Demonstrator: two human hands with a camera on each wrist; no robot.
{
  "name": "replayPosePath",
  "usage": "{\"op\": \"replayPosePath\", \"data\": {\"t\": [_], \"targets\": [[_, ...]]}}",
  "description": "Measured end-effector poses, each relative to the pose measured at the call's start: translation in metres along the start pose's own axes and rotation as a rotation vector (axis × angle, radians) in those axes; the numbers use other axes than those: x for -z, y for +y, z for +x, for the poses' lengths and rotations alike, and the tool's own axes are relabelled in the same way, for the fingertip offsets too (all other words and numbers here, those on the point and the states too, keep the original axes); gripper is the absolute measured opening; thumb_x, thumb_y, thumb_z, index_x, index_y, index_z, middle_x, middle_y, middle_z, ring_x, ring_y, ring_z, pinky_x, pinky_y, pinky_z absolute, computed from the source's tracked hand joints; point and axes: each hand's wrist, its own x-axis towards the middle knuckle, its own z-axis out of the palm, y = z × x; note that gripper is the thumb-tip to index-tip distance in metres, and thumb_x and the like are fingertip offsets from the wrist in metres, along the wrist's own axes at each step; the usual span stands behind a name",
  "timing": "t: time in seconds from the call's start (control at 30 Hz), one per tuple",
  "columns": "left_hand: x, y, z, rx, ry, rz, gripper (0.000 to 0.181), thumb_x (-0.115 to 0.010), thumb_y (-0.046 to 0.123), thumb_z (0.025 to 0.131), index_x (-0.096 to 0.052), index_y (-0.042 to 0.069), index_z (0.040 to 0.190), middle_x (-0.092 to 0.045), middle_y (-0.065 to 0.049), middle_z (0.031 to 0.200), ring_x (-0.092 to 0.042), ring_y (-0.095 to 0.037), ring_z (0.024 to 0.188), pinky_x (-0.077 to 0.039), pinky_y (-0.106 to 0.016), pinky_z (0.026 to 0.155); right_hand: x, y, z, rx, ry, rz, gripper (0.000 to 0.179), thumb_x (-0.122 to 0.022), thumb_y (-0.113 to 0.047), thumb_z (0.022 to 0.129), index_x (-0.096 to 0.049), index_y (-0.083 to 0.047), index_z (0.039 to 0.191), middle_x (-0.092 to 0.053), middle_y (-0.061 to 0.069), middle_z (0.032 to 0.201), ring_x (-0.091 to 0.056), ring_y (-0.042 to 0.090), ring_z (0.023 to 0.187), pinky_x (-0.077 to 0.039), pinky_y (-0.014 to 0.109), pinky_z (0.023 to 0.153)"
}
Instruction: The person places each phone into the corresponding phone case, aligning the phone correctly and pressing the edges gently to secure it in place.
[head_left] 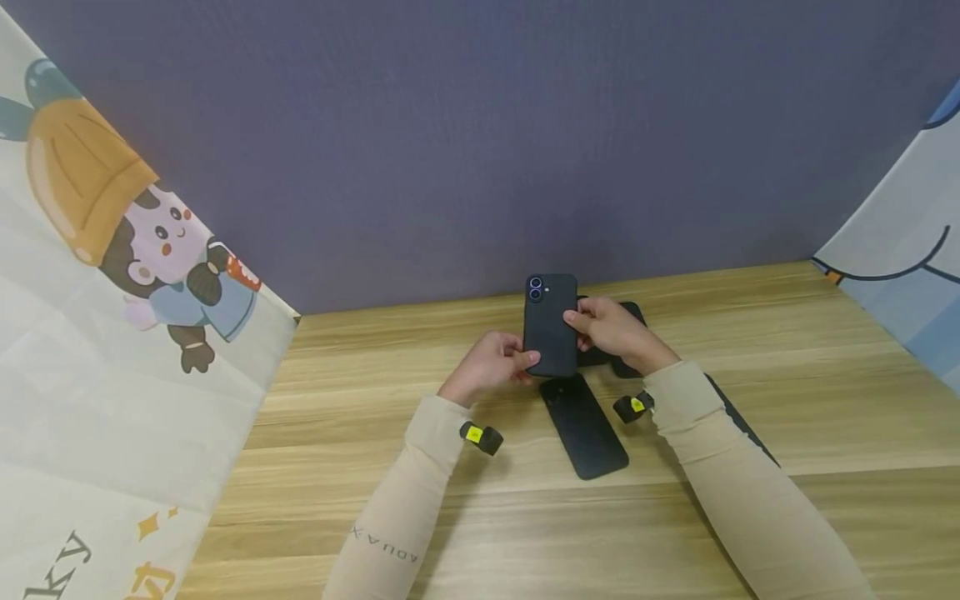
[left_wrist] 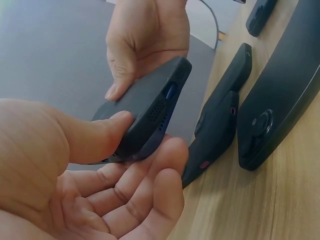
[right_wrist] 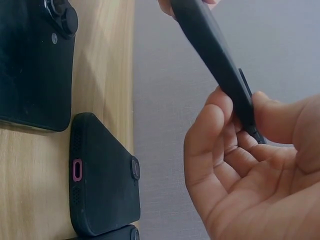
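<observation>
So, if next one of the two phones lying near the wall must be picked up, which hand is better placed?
Probably the right hand. It is beside those two phones; the left hand is farther from them, across the held phone. Both hands hold it, though.

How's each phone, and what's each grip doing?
Held phone: raised, cased, fit unclear
Front phone: lying flat, back up
Pink-port phone: lying back up, port empty
Dark thing beside it: mostly hidden
Left grip: pinching held phone's lower corner
Right grip: pinching held phone's side
</observation>
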Motion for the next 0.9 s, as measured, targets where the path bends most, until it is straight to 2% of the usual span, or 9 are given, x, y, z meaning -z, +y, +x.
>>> {"op": "replayPosePath", "data": {"t": [0.27,0.47,0.7,0.9], "targets": [[0.0008,0.0015,-0.0019,-0.016,-0.008,0.034,0.020,-0.065,0.020,0.102,-0.066,0.004,0.090,-0.072,-0.005,0.077,-0.072,-0.045,0.093,-0.057,-0.052,0.085,0.0006,0.0002,-0.0010,0.013,0.005,-0.018,0.029,-0.046,-0.023,0.110,-0.060,0.002,0.107,-0.061,0.008,0.088,-0.060,0.021,0.077,-0.055,0.047,0.084],[-0.0004,0.0000,0.0004,-0.045,-0.016,0.003,0.020,-0.063,0.020,0.103,-0.064,0.006,0.088,-0.068,0.000,0.074,-0.070,-0.048,0.094,-0.054,-0.047,0.079,0.0026,0.0004,-0.0014,0.010,0.010,-0.013,0.031,-0.045,-0.025,0.111,-0.062,0.002,0.110,-0.062,0.008,0.090,-0.061,0.021,0.078,-0.056,0.048,0.086],[-0.0013,-0.0009,0.0019,-0.072,-0.019,-0.013,0.021,-0.064,0.019,0.102,-0.060,0.007,0.085,-0.065,0.000,0.073,-0.069,-0.051,0.094,-0.052,-0.042,0.073,0.0047,0.0007,-0.0013,0.005,0.008,0.009,0.033,-0.045,-0.025,0.111,-0.062,0.002,0.111,-0.062,0.008,0.090,-0.060,0.021,0.079,-0.057,0.046,0.085],[-0.0013,0.0000,0.0017,-0.078,-0.023,-0.029,0.022,-0.064,0.018,0.102,-0.059,0.007,0.084,-0.064,0.000,0.073,-0.068,-0.052,0.094,-0.056,-0.046,0.077,0.0046,0.0008,0.0001,-0.009,0.011,0.019,0.033,-0.045,-0.026,0.111,-0.062,0.002,0.112,-0.061,0.007,0.088,-0.060,0.020,0.078,-0.057,0.044,0.084]]}}
